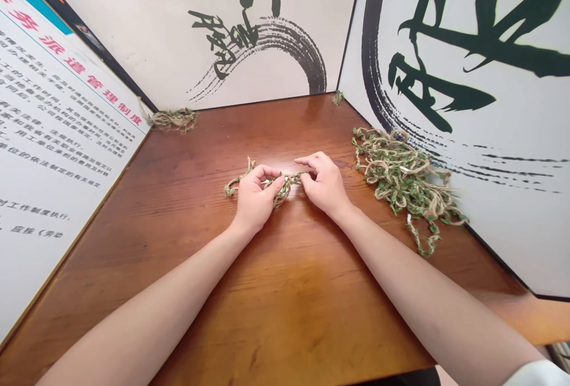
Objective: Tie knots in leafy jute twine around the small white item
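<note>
There's your length of leafy jute twine (290, 179), pulled across between your hands in the middle of the bench (285, 315)! Your left hand (255, 196) is curled right over it, the fingers (267, 173) bent down and closed on the strand, with a loop sticking out to the left and another section dropping below the palm. Your right hand (324, 184) has the same strand pinched at the fingertips (307, 163), nearly closed, though from up here it's hard to be sure how the thumb sits behind them. Your two hands are just apart, with the twine bridging the gap.

Over to the right of the frame, a big tangled heap of the same twine (403, 175) sits on the bench, up against the right panel (485, 130). Upper left, a small tuft of twine (173, 119) lies in the corner by the printed notice board (57, 136), with its red heading and Chinese text. Another tiny tuft (338, 98) sits at the far corner, under the back panel (285, 47) with its black brushwork. Lower right, there's the white cuff of your sleeve (532, 374).
</note>
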Available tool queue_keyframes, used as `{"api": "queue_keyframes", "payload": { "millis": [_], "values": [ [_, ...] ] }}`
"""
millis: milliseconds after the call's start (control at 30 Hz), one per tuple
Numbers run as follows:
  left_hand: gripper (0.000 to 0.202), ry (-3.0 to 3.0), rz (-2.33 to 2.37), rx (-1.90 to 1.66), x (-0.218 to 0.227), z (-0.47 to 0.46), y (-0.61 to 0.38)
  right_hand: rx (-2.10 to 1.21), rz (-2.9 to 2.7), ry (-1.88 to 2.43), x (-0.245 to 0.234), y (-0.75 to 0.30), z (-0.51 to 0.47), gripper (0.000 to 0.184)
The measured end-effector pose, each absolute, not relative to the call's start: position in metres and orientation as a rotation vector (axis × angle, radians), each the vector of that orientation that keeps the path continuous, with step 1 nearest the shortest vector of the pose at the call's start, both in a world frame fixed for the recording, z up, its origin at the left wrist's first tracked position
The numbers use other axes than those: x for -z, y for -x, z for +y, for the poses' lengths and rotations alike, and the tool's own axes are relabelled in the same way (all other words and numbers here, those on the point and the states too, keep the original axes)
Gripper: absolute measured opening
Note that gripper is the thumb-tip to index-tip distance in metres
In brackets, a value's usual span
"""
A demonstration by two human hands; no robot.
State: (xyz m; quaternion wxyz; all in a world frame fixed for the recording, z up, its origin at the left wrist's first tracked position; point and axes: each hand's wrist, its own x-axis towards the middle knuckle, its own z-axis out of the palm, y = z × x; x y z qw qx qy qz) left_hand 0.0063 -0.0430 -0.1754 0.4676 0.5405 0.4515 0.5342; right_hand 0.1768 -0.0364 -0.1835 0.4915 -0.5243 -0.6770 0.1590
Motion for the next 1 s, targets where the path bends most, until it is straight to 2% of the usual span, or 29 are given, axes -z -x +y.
{"api": "queue_keyframes", "payload": {
  "millis": [133,200,300,533,800,1000],
  "values": [
    [0.024,-1.318,1.080,-1.319,0.176,-0.043,-0.006,-0.626,-1.754,1.046,0.183,-0.176,-0.039,0.047],
    [0.025,-1.299,1.068,-1.313,0.176,-0.043,-0.006,-0.721,-1.782,0.956,0.181,-0.175,-0.041,0.040],
    [0.026,-1.278,1.073,-1.315,0.174,-0.043,-0.007,-0.678,-1.776,0.920,0.178,-0.174,-0.043,0.024],
    [0.026,-1.249,1.066,-1.299,0.177,-0.042,-0.007,-0.595,-1.639,1.146,0.183,-0.174,-0.038,0.024],
    [0.025,-1.337,1.126,-1.304,0.179,-0.042,-0.005,-0.458,-1.422,1.506,0.177,-0.176,-0.040,0.043],
    [0.025,-1.336,1.146,-1.302,0.178,-0.042,-0.007,-0.346,-1.256,1.688,0.178,-0.177,-0.036,0.045]
  ]
}}
